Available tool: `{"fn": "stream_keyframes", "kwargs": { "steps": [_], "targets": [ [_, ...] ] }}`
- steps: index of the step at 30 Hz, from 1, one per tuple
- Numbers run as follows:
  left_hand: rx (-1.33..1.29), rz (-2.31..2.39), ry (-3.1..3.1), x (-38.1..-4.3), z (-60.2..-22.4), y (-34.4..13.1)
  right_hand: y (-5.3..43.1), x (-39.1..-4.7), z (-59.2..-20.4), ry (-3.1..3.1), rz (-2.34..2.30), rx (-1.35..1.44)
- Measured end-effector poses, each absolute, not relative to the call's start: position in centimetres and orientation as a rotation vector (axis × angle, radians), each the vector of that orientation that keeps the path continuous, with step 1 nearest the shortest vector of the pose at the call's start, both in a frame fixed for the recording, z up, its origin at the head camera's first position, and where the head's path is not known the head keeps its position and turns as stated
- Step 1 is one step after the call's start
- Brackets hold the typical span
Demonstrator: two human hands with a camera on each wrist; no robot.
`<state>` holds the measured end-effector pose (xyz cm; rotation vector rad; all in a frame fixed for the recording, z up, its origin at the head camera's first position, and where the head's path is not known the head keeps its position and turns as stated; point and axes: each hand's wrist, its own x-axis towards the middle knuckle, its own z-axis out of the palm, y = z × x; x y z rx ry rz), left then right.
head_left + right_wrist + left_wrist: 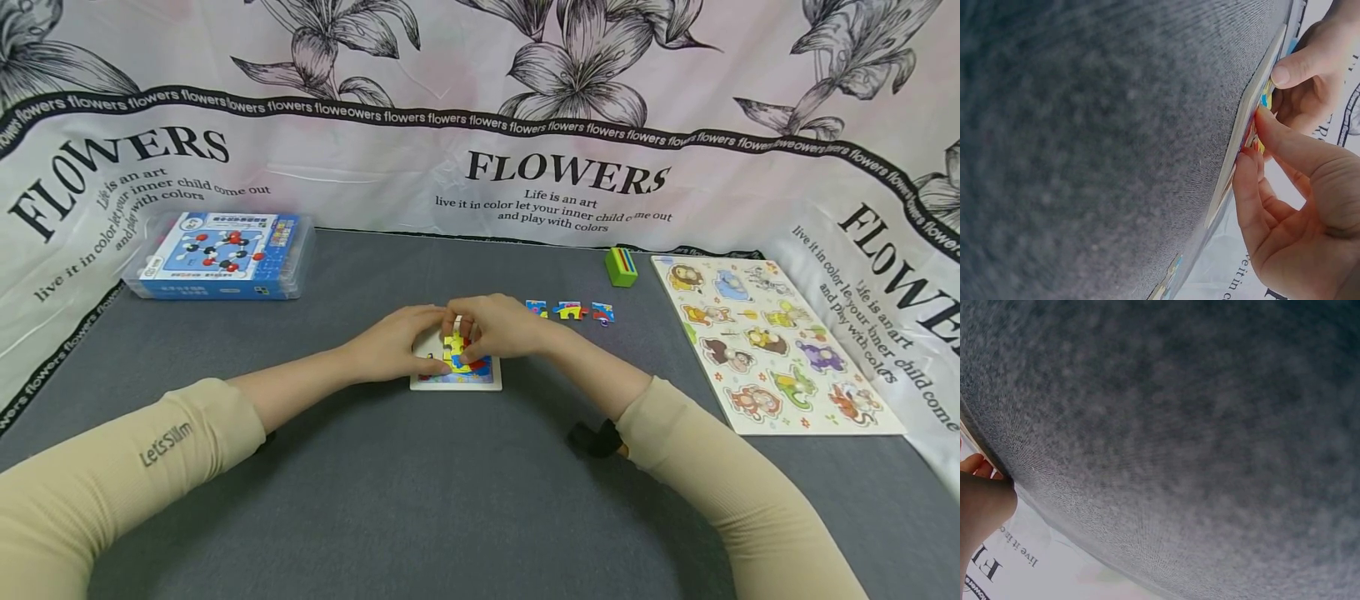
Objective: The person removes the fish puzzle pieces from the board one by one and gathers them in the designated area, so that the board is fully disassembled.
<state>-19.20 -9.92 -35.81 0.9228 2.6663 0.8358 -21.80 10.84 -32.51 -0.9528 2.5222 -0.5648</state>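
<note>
A small white-rimmed jigsaw puzzle board [491, 386] lies on the grey table with colourful pieces in it. My left hand [401, 343] holds the board at its left side, thumb on the near part and fingers toward the far edge. From the right, my right hand [501, 327] reaches over the board and pinches a puzzle piece [1252, 130] between thumb and finger; the fingers partly hide it. Yellow pieces [453, 346] show between the hands. In the left wrist view only a bit of the left hand [984, 497] appears at the edge.
Three loose puzzle pieces [571, 310] lie in a row beyond the right hand. A green block-like stack [621, 267] stands behind them. An animal picture board [780, 342] lies at the right, and a clear box with a molecule picture [219, 254] sits at the back left.
</note>
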Motion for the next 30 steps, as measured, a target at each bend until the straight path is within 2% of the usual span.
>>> {"fn": "stream_keyframes", "kwargs": {
  "steps": [20,30],
  "targets": [
    [0.938,0.852,2.672,-19.3,-36.1,-10.0,10.2,-21.0,-31.9,2.620,-0.623,-1.065],
    [0.864,0.812,2.673,-19.4,-36.1,-9.8,12.3,-21.0,-30.0,2.604,-0.826,-0.959]
  ]
}}
